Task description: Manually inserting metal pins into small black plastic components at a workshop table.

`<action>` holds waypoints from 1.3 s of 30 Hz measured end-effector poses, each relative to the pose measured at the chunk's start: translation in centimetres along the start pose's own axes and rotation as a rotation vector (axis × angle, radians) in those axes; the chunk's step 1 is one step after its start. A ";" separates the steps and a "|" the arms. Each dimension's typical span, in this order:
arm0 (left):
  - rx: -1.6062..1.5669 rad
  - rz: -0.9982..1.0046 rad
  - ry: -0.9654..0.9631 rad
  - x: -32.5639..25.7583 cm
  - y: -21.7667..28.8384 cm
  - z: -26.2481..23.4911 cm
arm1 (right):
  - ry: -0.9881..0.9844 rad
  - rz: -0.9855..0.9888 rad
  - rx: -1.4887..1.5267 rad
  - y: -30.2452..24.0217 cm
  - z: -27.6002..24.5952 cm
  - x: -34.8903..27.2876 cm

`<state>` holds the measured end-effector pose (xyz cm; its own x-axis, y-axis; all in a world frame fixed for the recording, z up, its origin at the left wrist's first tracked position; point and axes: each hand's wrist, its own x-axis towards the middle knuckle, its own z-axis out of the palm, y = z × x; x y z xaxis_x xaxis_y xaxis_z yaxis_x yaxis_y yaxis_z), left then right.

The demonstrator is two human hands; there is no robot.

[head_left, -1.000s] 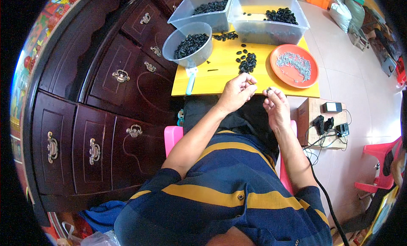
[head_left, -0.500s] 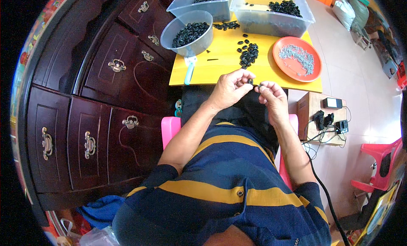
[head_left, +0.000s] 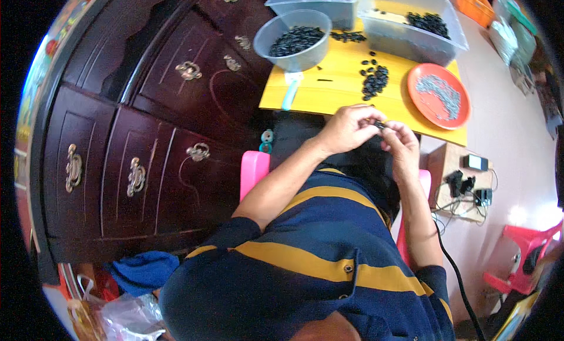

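Note:
Just off the near edge of the yellow table [head_left: 335,103], my left hand [head_left: 348,131] and my right hand [head_left: 403,150] meet fingertip to fingertip. Both are closed in a pinch around small black oval parts [head_left: 379,124]. Fingers partly cover these, so whether the parts are joined is unclear. Beyond my hands lies a loose pile of similar black oval parts [head_left: 374,83]. An orange-red plate [head_left: 432,119] to the right holds many small silvery metal pieces [head_left: 439,93], too fine to make out.
A round clear tub [head_left: 305,61] and two clear bins [head_left: 405,46] with black parts stand at the back. A turquoise-handled tool [head_left: 289,95] lies front left. Dark wooden drawers [head_left: 176,117] flank the left; a wooden box [head_left: 464,182] with cables stands right.
The whole view has swung, so the table sits further right in the picture. My fingertips have come closer together, and the black parts each hand pinched apart now meet between them.

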<state>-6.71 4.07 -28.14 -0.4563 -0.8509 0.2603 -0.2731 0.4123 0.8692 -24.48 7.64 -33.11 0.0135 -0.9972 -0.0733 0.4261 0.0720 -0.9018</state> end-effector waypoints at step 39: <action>-0.035 -0.034 -0.057 -0.2 -0.3 0.1 | -0.043 0.044 -0.011 0.0 -0.3 -0.1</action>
<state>-6.62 4.11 -28.53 -0.4954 -0.8437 0.2070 -0.2596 0.3712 0.8915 -24.80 7.76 -33.21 0.0713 -0.9929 -0.0948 0.4147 0.1159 -0.9026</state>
